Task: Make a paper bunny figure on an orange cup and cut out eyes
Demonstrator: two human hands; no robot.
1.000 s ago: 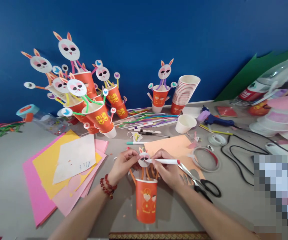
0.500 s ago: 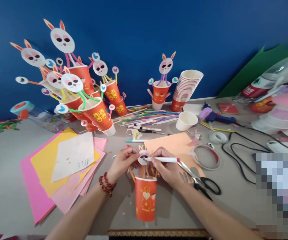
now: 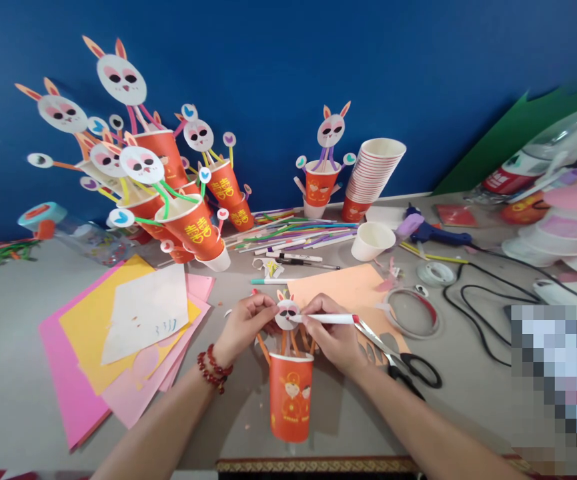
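Note:
A small white paper rabbit face (image 3: 287, 316) with pink-shaded dark eyes and ears rises on orange stems above a red paper cup (image 3: 291, 400). My left hand (image 3: 251, 320), with red beads at the wrist, pinches the face's left edge. In my right hand (image 3: 333, 337) is a white marker with a red end (image 3: 335, 319), its tip against the lower part of the face. The cup stands upright between my forearms, printed with yellow figures. Behind the face, part of the stems and the left fingertips are hidden.
Finished rabbit cups (image 3: 195, 227) stack at the left, near coloured paper sheets (image 3: 143, 313). At the right lie black-handled scissors (image 3: 421, 370), a tape roll (image 3: 413, 313) and a blue glue gun (image 3: 438, 233) with its cord. Stacked cups (image 3: 375, 173) and pipe cleaners (image 3: 293, 230) line the back.
Both hands keep their hold on the face and the marker. The view has shifted very slightly; otherwise hardly anything differs.

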